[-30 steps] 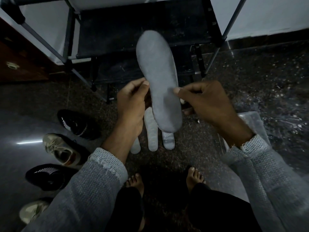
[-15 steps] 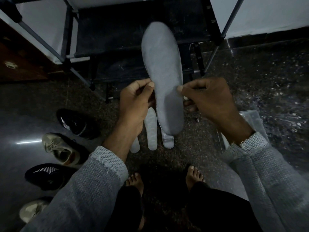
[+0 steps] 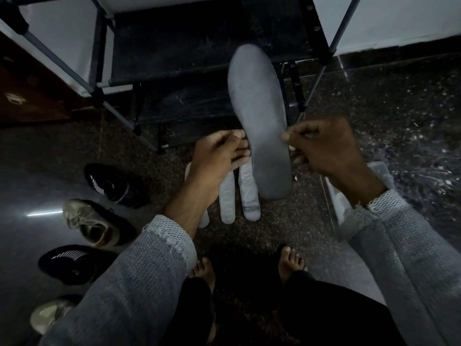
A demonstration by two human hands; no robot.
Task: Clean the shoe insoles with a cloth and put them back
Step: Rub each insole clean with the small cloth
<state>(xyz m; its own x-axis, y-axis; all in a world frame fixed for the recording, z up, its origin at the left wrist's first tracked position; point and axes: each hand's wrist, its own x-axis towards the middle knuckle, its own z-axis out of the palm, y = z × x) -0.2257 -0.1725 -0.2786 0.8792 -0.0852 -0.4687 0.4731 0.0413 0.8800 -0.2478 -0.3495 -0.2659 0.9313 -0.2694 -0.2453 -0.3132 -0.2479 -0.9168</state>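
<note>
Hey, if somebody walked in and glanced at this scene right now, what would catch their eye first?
First, the grey insole held up in the middle, pinched at its edges by the left hand and the right hand, in front of a dark shoe rack. Next, three pale insoles lying side by side on the floor beneath it. Then the row of shoes along the left.

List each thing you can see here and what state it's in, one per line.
Grey insole: held up, pinched at both edges.
Left hand: holds insole.
Right hand: pinches insole.
Three pale insoles: lying on floor.
Four shoes: standing in a row.
</note>
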